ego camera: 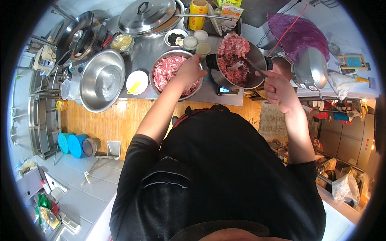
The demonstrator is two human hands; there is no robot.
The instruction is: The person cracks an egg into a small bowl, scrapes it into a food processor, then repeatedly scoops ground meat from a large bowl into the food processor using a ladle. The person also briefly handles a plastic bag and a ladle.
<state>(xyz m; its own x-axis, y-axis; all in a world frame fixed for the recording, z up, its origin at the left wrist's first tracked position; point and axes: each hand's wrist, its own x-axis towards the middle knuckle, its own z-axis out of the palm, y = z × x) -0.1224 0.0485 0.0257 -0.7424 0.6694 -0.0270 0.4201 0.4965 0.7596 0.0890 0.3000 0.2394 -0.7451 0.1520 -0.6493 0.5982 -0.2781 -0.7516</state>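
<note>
My left hand reaches over a steel bowl of minced meat, its thumb and fingers apart and its fingertips near the bowl's right side. In my right hand is the handle of a dark utensil, whose far end goes into a steel mixer or grinder pot with black side handles. Minced meat fills part of that pot and heaps up at its far rim; a pale central hub shows in it. Whether my left hand touches the meat, I cannot tell.
A large steel basin and a white bowl stand left. Lidded jars, a bowl with dark bits and a lidded steel pot lie beyond. A digital scale sits at the table's near edge, a silver appliance at right.
</note>
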